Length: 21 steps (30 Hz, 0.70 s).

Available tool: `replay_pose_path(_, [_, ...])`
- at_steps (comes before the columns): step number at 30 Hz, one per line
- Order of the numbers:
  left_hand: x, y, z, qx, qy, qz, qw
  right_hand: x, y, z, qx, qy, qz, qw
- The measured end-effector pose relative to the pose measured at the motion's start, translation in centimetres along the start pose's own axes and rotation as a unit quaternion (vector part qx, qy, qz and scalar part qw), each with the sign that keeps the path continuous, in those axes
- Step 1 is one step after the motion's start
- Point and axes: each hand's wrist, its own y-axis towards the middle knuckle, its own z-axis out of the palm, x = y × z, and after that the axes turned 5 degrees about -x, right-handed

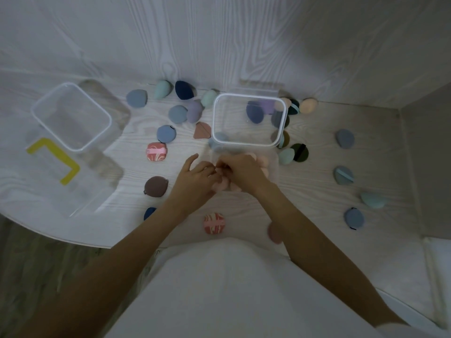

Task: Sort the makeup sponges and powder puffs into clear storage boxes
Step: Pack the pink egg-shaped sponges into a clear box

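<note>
A tall clear box [249,95] stands in the middle of the white table [317,152]. Several pink sponges [262,164] show through its lower wall. My left hand [192,179] and my right hand [241,172] meet at the box's near side, fingertips together. Both hands curl round a pink sponge [220,187] between them, though the grip is blurred. Blue, mint, purple, navy and dark green sponges and puffs lie scattered around, such as a blue puff [166,134] and a pink patterned puff [156,151].
An empty clear box [39,115] stands at the left, with a clear lid with a yellow seal [52,147] lying in front of it. A brown puff [155,187], a patterned puff [214,223] and a blurred pink puff [274,232] lie near the table's front edge. Walls close the back and right.
</note>
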Motion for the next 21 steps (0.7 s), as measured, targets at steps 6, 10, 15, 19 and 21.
replay_pose_path(6, [-0.8, 0.1, 0.0, 0.029, -0.020, -0.053, 0.998, -0.1, 0.9, 0.1, 0.034, 0.063, 0.048, 0.996])
replay_pose_path(10, [-1.3, 0.3, 0.1, 0.078, -0.020, -0.056, 0.995, -1.0, 0.7, -0.6, -0.022, 0.135, 0.045, 0.990])
replay_pose_path(15, [-1.2, 1.1, 0.0, 0.084, 0.000, -0.032, 0.996, -1.4, -0.9, -2.8, -0.104, 0.176, 0.034, 0.978])
replay_pose_path(19, [-1.0, 1.9, -0.2, 0.097, 0.022, -0.016, 0.995, -3.6, -4.0, -7.6, -0.209, 0.204, 0.057, 0.955])
replay_pose_path(21, [-1.0, 2.4, -0.2, 0.115, 0.031, -0.015, 0.993, -6.0, -4.8, -9.7, -0.251, 0.199, 0.067, 0.945])
